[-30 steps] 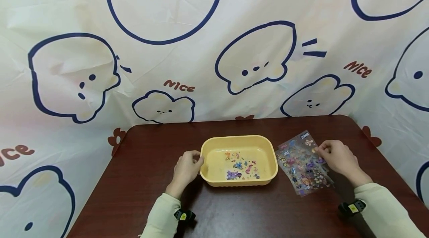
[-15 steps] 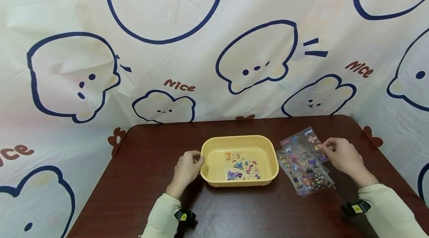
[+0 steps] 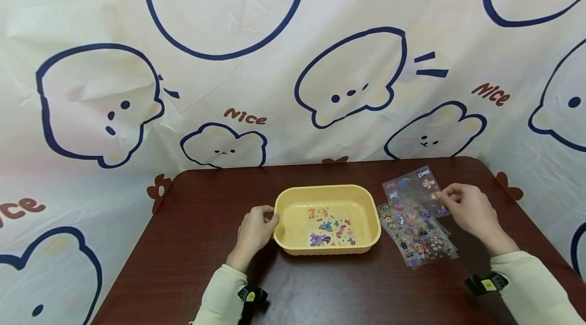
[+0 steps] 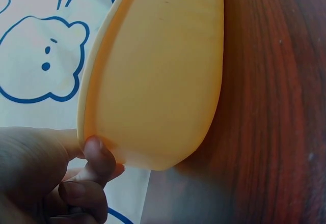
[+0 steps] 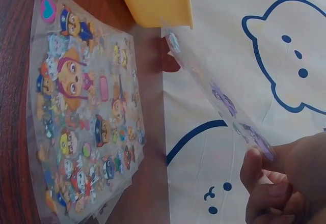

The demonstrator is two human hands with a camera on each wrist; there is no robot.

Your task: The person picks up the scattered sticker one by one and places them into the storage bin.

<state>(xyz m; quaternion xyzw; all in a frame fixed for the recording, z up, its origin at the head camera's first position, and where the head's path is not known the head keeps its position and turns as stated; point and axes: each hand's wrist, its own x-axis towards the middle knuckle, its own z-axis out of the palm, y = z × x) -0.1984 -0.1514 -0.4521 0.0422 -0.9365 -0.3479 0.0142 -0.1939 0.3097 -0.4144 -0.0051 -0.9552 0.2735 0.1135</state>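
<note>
Left hand [image 3: 254,231]: thumb and curled fingers pinch the rim of the yellow rectangular plastic tray [image 3: 327,252] at its left end
Right hand [image 3: 469,213]: thumb and fingertips pinch the edge of a clear plastic sticker sheet [image 3: 414,187], tilted above a pile of clear multicoloured cartoon sheets [image 3: 418,243]
Pile: just right of the tray
Tray: on the dark reddish-brown wood-grain table [image 3: 343,294], small colourful stickers [image 3: 319,239] inside

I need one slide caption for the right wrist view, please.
The person's right grip pinches a clear sticker sheet above other sticker sheets on a brown table.
</note>
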